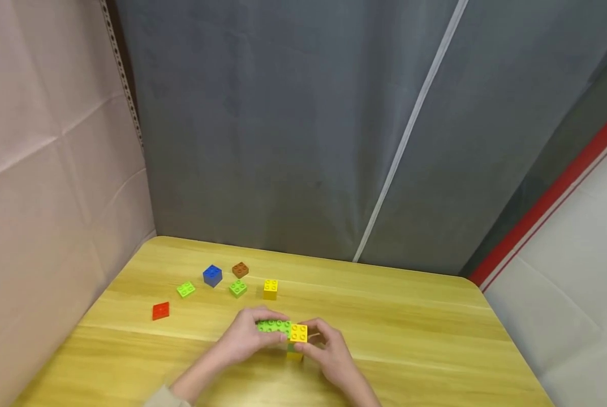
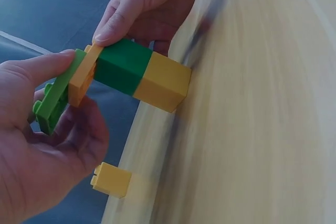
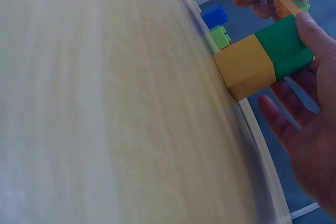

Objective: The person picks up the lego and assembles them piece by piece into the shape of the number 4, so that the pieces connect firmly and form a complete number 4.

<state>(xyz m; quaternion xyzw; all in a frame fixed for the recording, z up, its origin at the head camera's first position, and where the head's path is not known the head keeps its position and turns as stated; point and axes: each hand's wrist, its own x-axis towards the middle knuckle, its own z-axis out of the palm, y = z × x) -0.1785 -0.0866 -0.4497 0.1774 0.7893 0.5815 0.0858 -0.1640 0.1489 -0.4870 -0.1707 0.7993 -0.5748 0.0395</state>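
Standing between right fingers (image 3: 278, 121), stacked bricks (image 3: 262, 59)

At seven o'clock in the head view, a pale beige sleeve (image 1: 166, 398) is ending on the left forearm (image 1: 201, 371); the left hand (image 1: 245, 336) and right hand (image 1: 332, 351) are showing bare near six o'clock.

looks like a screened-off booth, grey cloth backdrop (image 1: 262, 124), creased pale sheets (image 1: 54, 181) either side, wood-grain tabletop (image 1: 410, 333) between
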